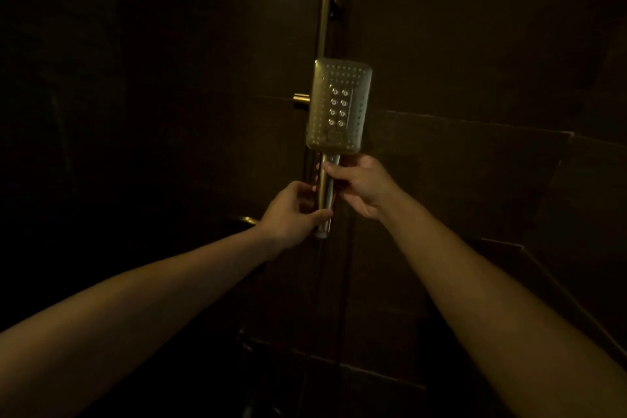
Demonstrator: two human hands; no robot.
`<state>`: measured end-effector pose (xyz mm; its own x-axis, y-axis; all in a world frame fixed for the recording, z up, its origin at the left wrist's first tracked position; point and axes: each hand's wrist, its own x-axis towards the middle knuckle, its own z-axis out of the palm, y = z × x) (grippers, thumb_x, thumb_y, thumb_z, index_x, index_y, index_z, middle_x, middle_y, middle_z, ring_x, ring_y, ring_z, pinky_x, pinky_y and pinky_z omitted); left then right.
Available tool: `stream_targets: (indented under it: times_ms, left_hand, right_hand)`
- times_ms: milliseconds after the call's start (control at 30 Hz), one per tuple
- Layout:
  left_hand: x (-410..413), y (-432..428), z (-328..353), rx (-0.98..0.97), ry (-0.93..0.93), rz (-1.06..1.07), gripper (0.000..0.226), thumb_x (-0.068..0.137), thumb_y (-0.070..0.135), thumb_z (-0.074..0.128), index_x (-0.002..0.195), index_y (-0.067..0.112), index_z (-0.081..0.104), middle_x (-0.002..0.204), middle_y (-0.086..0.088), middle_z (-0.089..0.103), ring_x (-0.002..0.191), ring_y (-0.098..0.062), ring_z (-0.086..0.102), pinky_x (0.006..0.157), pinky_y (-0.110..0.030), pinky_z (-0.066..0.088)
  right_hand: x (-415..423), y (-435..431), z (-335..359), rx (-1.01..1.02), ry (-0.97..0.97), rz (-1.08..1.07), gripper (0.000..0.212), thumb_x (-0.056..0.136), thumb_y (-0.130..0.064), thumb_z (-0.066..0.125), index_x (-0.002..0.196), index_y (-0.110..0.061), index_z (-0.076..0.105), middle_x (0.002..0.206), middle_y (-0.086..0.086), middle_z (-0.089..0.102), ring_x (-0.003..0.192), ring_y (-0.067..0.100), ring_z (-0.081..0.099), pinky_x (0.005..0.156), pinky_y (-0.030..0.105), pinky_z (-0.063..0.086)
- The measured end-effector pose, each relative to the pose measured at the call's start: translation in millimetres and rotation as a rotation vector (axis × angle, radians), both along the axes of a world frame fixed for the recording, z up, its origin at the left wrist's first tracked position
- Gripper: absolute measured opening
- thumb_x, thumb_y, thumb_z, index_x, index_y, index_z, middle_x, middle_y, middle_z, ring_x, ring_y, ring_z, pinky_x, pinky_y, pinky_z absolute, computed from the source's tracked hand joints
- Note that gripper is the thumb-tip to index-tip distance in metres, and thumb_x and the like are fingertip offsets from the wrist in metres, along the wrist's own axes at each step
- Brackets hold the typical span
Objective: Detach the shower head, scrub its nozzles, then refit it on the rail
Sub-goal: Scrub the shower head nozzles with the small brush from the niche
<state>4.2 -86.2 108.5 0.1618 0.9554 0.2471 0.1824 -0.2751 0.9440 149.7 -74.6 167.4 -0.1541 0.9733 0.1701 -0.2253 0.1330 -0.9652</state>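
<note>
Fingers [320,214] of the left hand [288,210] grasp the metal handle's bottom, and those of the right hand [364,185] grasp its top, just under the one square shower head [339,105]. Its face shows eight large nozzles in two columns. Behind the fingers, one vertical rail [325,10] runs up a dim, dark-tiled wall [475,61], with one brass knob [301,101] above them.

A dim home bathroom, inside the shower: dark glossy wall tiles [458,54], a brass vertical rail [324,10] fixed to them, and a square shower head [339,105] with rows of nozzles.
</note>
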Motion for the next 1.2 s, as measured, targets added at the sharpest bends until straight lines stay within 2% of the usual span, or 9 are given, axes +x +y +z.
stream_targets:
  times_ms: [100, 200, 367, 533, 667, 767, 933, 1033, 1200]
  left_hand:
    - [-26, -34, -31, -0.055, -0.008, 0.024, 0.042, 0.086, 0.015, 0.073, 0.122, 0.017, 0.053, 0.107, -0.004, 0.067, 0.094, -0.016, 0.069, 0.068, -0.028, 0.059]
    - [-49, -67, -62, -0.102, -0.018, 0.099, 0.042, 0.085, 0.017, 0.074, 0.122, 0.017, 0.054, 0.106, -0.004, 0.066, 0.096, -0.019, 0.069, 0.079, -0.041, 0.061]
    - [-84, -116, -110, -0.250, -0.164, 0.242, 0.037, 0.086, 0.013, 0.072, 0.117, 0.013, 0.053, 0.108, -0.016, 0.067, 0.092, -0.024, 0.071, 0.079, -0.045, 0.061]
    - [-121, -154, -149, -0.376, -0.314, 0.352, 0.040, 0.086, 0.007, 0.071, 0.120, 0.004, 0.051, 0.101, -0.019, 0.062, 0.094, -0.030, 0.068, 0.085, -0.052, 0.058]
    - [-153, -173, -164, -0.485, -0.405, 0.383, 0.041, 0.088, 0.008, 0.069, 0.123, 0.006, 0.048, 0.101, -0.017, 0.068, 0.100, -0.033, 0.069, 0.085, -0.050, 0.058]
    - [-176, -182, -163, -0.498, -0.456, 0.440, 0.041, 0.089, 0.008, 0.067, 0.125, 0.003, 0.048, 0.097, -0.016, 0.071, 0.094, -0.030, 0.072, 0.075, -0.041, 0.059]
    - [-202, -204, -149, -0.547, -0.476, 0.524, 0.029, 0.092, 0.009, 0.062, 0.120, 0.005, 0.055, 0.107, -0.016, 0.066, 0.087, -0.021, 0.073, 0.063, -0.027, 0.057]
    - [-217, -218, -150, -0.548, -0.476, 0.618, 0.029, 0.092, 0.011, 0.063, 0.120, 0.005, 0.057, 0.108, -0.015, 0.067, 0.092, -0.024, 0.072, 0.069, -0.030, 0.057]
    - [-229, -252, -155, -0.516, -0.484, 0.758, 0.031, 0.092, 0.016, 0.064, 0.121, 0.006, 0.059, 0.107, -0.013, 0.068, 0.096, -0.023, 0.070, 0.086, -0.039, 0.056]
  right_hand:
    - [-23, -22, -28, -0.027, -0.079, 0.013, 0.030, 0.085, 0.004, 0.064, 0.111, -0.010, 0.059, 0.101, 0.008, 0.069, 0.104, 0.024, 0.066, 0.095, 0.046, 0.052]
    - [-49, -40, -60, -0.061, -0.111, 0.052, 0.033, 0.083, 0.005, 0.067, 0.112, -0.009, 0.059, 0.101, 0.009, 0.070, 0.105, 0.027, 0.066, 0.095, 0.051, 0.051]
    - [-95, -60, -110, -0.145, -0.113, 0.146, 0.033, 0.082, 0.005, 0.068, 0.111, -0.010, 0.059, 0.104, 0.011, 0.070, 0.101, 0.026, 0.068, 0.086, 0.051, 0.056]
    - [-142, -77, -153, -0.256, -0.133, 0.311, 0.042, 0.082, 0.004, 0.069, 0.121, -0.005, 0.056, 0.110, 0.014, 0.068, 0.102, 0.029, 0.068, 0.082, 0.047, 0.059]
    - [-183, -81, -175, -0.284, -0.154, 0.450, 0.042, 0.082, 0.004, 0.069, 0.121, -0.002, 0.057, 0.107, 0.014, 0.067, 0.097, 0.029, 0.069, 0.075, 0.045, 0.060]
    - [-215, -78, -179, -0.296, -0.174, 0.557, 0.042, 0.082, 0.005, 0.069, 0.122, 0.000, 0.057, 0.105, 0.015, 0.068, 0.095, 0.030, 0.069, 0.077, 0.048, 0.059]
    - [-260, -76, -179, -0.252, -0.226, 0.773, 0.030, 0.083, 0.002, 0.068, 0.112, -0.004, 0.063, 0.107, 0.016, 0.068, 0.102, 0.032, 0.067, 0.084, 0.052, 0.057]
    - [-283, -82, -180, -0.237, -0.241, 0.872, 0.028, 0.083, 0.001, 0.069, 0.110, -0.006, 0.064, 0.108, 0.014, 0.069, 0.104, 0.030, 0.068, 0.087, 0.051, 0.057]
    - [-317, -104, -178, -0.217, -0.287, 1.033, 0.024, 0.084, 0.002, 0.067, 0.105, -0.010, 0.064, 0.102, 0.008, 0.071, 0.097, 0.022, 0.070, 0.080, 0.040, 0.059]
